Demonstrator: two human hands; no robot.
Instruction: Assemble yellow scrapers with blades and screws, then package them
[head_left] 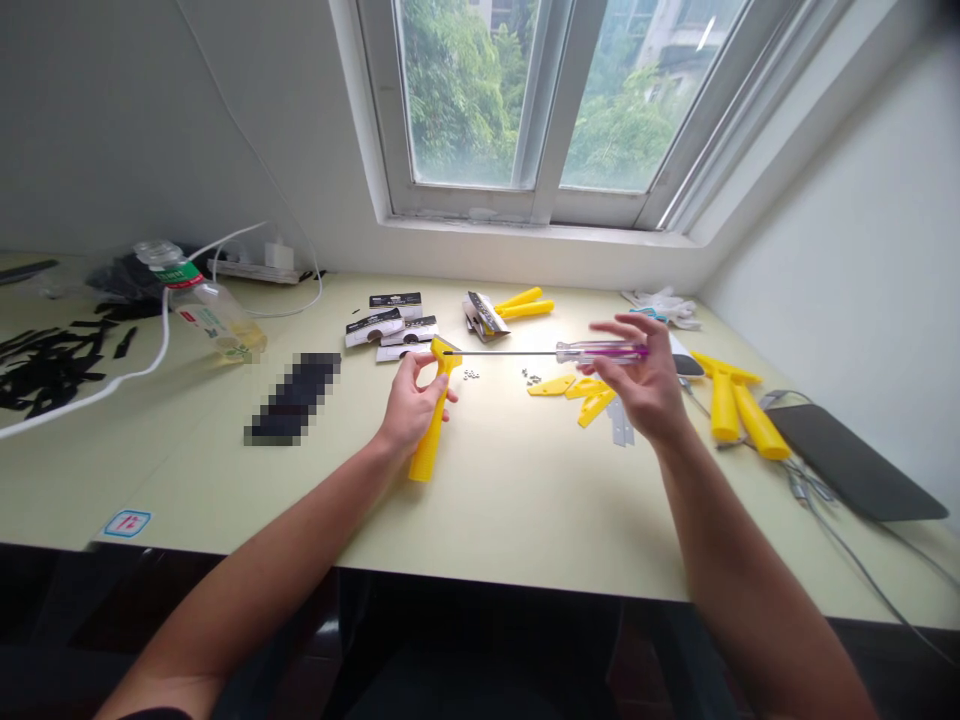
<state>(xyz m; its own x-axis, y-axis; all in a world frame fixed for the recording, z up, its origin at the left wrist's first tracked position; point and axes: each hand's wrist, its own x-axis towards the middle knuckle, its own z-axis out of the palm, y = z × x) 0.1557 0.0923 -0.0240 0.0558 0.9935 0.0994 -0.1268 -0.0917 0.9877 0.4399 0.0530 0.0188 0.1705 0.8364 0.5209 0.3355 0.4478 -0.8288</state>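
Note:
My left hand [407,412] is closed around a yellow scraper [426,452], held upright with its head at the top. In my right hand [651,388] is a screwdriver [574,352] with a clear and purple handle, gripped by the thumb and fingers. Its long shaft lies level, and the tip meets the scraper's head. Below the shaft are two small groups of metal fasteners [471,375], too small to tell apart. Flat yellow pieces [551,386] and grey metal blades [621,425] rest near my right hand.
Black-and-white packages [409,330] and yellow handles [525,308] lie toward the window. More yellow scrapers [724,405], cables and a dark flat pad [855,460] are at right. A bottle [214,315], white cable [112,385] and pixelated dark object [292,400] are at left.

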